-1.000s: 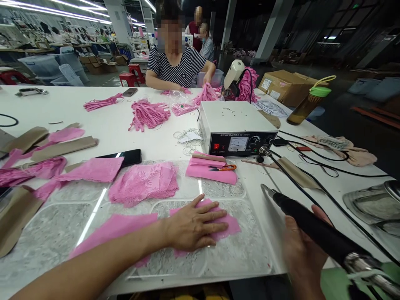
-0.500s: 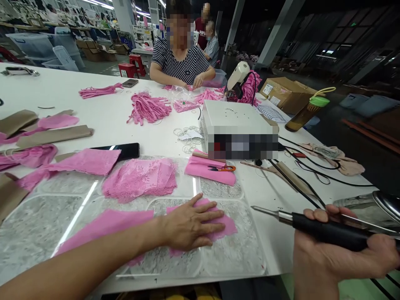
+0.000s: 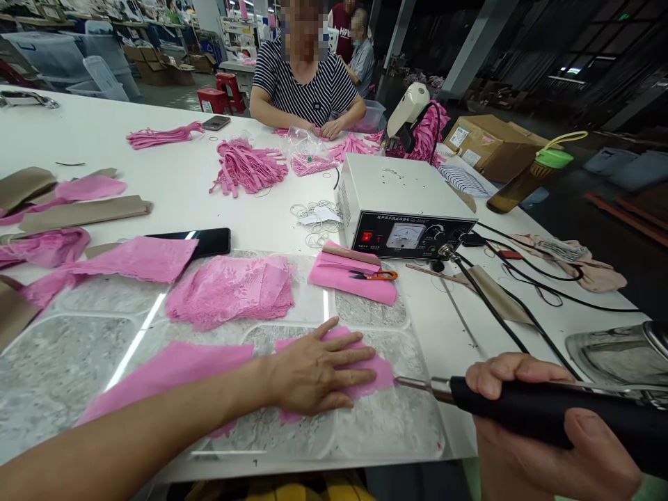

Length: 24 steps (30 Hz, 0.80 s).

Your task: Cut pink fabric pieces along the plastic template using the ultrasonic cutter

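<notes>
While your left hand (image 3: 316,369) lies with fingers spread on the thin pink fabric piece (image 3: 383,374), nearer you than the white boxy metal control unit (image 3: 410,184), your right hand (image 3: 537,445) has its fingers wrapped round the black-handled pointed metal tool (image 3: 532,409), likewise nearer you.

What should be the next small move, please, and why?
Perhaps the right hand should guide the black-handled tool along the edge of the pink piece, because the tool's tip is at that edge and the left hand lies spread on the piece.

Left grip (image 3: 316,374) lies palm-down and splayed; right grip (image 3: 532,454) is curled.
</notes>
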{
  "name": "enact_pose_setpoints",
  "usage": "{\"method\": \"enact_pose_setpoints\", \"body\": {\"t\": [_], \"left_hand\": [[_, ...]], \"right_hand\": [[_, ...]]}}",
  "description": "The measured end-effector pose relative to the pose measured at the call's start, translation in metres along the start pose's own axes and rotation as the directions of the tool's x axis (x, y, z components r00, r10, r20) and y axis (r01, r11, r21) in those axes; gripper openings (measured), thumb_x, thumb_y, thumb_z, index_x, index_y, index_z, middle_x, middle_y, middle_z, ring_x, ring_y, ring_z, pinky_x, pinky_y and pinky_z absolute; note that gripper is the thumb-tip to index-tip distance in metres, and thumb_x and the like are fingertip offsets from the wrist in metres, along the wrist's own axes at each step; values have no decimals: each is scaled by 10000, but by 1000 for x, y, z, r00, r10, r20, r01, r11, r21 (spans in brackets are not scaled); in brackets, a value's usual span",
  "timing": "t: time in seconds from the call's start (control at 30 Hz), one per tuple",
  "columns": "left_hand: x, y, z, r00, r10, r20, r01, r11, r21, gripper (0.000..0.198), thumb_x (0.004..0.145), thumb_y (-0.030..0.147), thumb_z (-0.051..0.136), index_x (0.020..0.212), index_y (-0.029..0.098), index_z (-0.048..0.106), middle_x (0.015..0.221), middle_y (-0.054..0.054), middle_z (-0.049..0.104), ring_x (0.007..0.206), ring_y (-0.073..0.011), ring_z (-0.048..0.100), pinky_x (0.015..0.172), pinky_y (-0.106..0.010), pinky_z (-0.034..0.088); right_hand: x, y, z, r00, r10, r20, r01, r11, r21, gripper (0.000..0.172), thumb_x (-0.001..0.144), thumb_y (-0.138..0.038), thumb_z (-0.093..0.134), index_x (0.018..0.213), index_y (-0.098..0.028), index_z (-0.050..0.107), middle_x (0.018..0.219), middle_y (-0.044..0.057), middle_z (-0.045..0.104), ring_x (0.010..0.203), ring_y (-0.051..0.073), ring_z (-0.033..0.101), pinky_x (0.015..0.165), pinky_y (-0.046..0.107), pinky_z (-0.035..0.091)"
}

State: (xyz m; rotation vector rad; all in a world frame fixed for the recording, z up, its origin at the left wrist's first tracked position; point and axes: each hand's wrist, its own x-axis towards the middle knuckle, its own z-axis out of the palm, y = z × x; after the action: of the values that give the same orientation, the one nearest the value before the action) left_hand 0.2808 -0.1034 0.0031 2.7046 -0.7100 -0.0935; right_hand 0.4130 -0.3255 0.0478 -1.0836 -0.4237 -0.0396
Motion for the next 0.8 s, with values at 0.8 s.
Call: {"method": "enact_pose_setpoints", "body": {"t": [0.8], "left_hand": [[-1,-1,1,998,12,-56,-12,1000,-1,464,1010,432,429,1431,237,456,1530,-60,389,1424,-313,337,1191,-595,77]], "right_hand": [[0,2,5,998,-16,52,19,998,-55,244,629,-422,643,666,-181,640,559,-13,538,426,133,503,359,272,422]]}}
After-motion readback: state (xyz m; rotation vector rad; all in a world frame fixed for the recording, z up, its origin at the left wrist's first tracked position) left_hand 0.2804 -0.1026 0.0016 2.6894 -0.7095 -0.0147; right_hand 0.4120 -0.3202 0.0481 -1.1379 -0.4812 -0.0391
